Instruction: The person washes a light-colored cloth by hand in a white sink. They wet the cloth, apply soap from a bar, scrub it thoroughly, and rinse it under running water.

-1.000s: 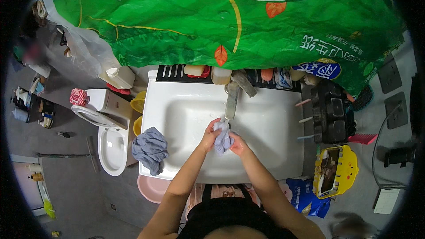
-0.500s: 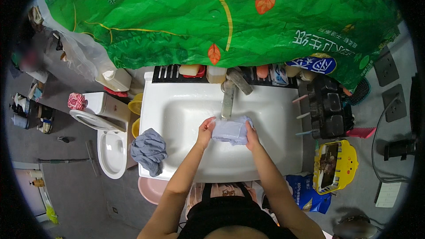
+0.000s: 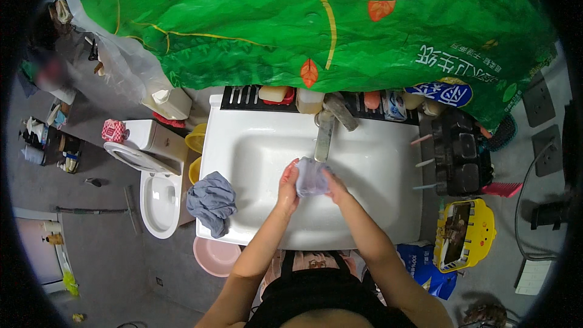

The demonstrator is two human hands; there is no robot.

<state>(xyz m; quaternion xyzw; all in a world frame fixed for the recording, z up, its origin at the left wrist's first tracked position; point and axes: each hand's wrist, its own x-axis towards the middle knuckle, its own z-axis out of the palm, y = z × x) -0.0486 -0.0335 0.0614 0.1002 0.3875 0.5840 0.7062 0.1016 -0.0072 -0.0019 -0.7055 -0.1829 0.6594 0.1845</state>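
Note:
A wet, pale lavender cloth point(image 3: 311, 177) is bunched into a small bundle over the white sink point(image 3: 250, 152). Both hands grip it just below the spout of the faucet point(image 3: 324, 136). My left hand point(image 3: 288, 186) clasps the bundle's left side, fingers pointing up along it. From the right, my right hand point(image 3: 334, 186) closes around the other side, its fingertips partly hidden. A crumpled grey-blue cloth point(image 3: 211, 201) hangs over the sink's left rim.
A big green plastic package point(image 3: 255, 30) overhangs the back of the sink. Soap and bottles line the black rack point(image 3: 243, 98). On the right are a black brush holder point(image 3: 456, 155) and yellow basket point(image 3: 466, 234); on the left, a toilet point(image 3: 163, 203) and pink basin point(image 3: 217, 256).
My hands have come closer together, and the cloth between them has gone from a wide, spread fold to a smaller bundle. The whole view has shifted slightly.

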